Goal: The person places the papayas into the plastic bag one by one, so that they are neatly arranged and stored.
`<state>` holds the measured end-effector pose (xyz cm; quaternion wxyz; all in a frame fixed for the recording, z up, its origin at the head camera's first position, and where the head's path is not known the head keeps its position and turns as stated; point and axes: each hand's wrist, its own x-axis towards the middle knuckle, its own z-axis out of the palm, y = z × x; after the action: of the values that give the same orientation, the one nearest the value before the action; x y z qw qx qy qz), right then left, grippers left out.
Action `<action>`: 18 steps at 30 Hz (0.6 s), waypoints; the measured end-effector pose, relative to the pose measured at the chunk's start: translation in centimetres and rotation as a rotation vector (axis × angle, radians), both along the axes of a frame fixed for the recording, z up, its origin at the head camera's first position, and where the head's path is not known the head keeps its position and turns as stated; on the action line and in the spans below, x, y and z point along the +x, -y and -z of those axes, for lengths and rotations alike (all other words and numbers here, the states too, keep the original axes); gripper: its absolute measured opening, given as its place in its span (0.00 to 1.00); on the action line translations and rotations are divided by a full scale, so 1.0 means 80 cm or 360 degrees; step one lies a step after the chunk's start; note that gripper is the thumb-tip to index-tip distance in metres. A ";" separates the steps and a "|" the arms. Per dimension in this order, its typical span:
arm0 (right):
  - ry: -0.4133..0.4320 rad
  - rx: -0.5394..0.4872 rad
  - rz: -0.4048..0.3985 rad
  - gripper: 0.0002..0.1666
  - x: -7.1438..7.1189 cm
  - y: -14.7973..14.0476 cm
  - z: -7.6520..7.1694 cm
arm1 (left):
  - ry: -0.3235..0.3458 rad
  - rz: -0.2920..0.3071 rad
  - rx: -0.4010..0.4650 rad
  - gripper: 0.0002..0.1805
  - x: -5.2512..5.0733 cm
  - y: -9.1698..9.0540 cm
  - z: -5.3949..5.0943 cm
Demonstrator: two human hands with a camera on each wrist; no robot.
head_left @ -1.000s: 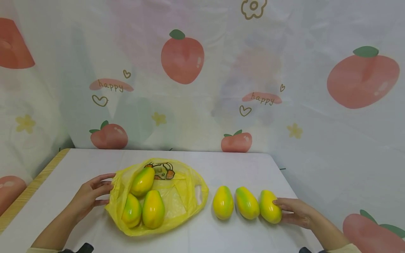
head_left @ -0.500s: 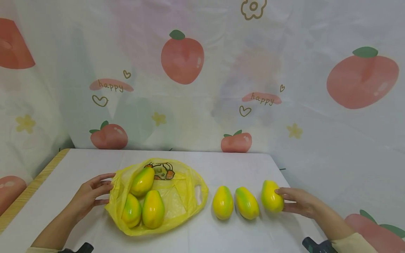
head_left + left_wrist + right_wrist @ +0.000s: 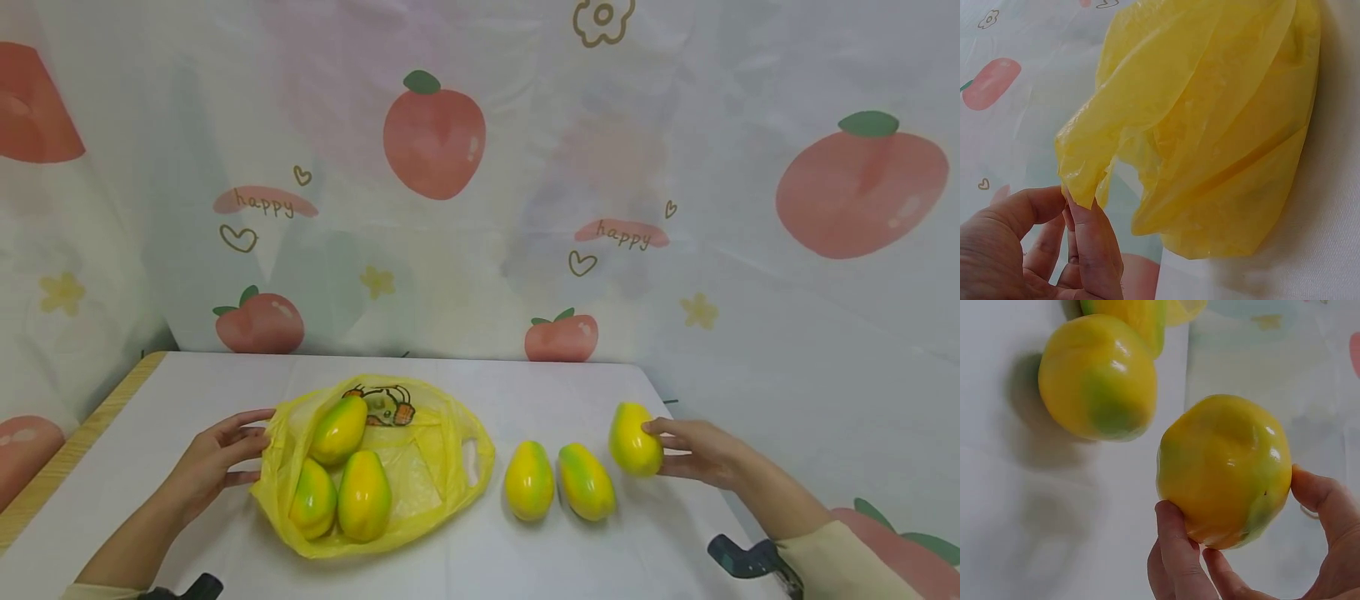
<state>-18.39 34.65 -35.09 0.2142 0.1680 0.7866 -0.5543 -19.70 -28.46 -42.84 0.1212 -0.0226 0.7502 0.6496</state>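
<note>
On the near edge of the white tabletop's [image 3: 480,571] work area, a yellow plastic bag [image 3: 427,508] lies with its mouth spread, holding three yellow-green fruits: front-right [image 3: 364,497], front-left [image 3: 312,500] and rear [image 3: 339,431]. The left hand [image 3: 213,458] pinches the bag's left edge between thumb and fingertips; that film looks thin, so a light, steady pull should serve better than a tug. Two loose fruits, one nearer the bag [image 3: 528,481] and one tilted [image 3: 587,482], rest just right of it. Slightly beyond, the right hand [image 3: 705,454] has its grip closed around the held fruit [image 3: 636,439], raised off the surface. The glossy skin may slip, so even pressure and a path above the loose pair seem wise. Behind hangs a fruit-print backdrop [image 3: 480,250].
</note>
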 end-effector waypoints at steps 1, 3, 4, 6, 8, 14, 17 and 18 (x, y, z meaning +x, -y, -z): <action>0.0000 0.0003 0.0001 0.50 -0.001 0.002 -0.001 | -0.0001 0.0000 0.0000 0.22 0.000 0.000 0.000; 0.0005 -0.0011 0.0006 0.51 -0.003 0.007 -0.004 | -0.0005 0.0000 -0.0001 0.22 0.000 0.000 0.000; 0.0012 -0.0019 0.0008 0.51 -0.004 0.009 -0.006 | -0.0006 0.0003 -0.0001 0.22 0.000 0.000 0.000; 0.0025 -0.0045 0.0007 0.52 -0.006 0.014 -0.008 | -0.0008 0.0006 -0.0007 0.22 0.000 0.000 0.000; 0.0030 -0.0059 -0.0008 0.51 -0.009 0.019 -0.011 | -0.0007 0.0008 -0.0010 0.23 -0.001 0.001 0.000; 0.0025 -0.0074 -0.0034 0.50 -0.020 0.036 -0.014 | -0.0019 0.0008 -0.0002 0.23 0.000 0.000 0.001; 0.0026 -0.0085 -0.0047 0.50 -0.024 0.046 -0.017 | -0.0023 0.0007 0.0000 0.23 0.001 0.000 0.001; 0.0025 -0.0093 -0.0061 0.50 -0.025 0.049 -0.019 | -0.0021 0.0006 0.0000 0.23 0.001 0.001 0.001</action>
<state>-20.43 30.74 -33.56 0.2358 0.1511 0.7714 -0.5715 -19.65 -28.51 -42.91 0.1173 -0.0169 0.7511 0.6495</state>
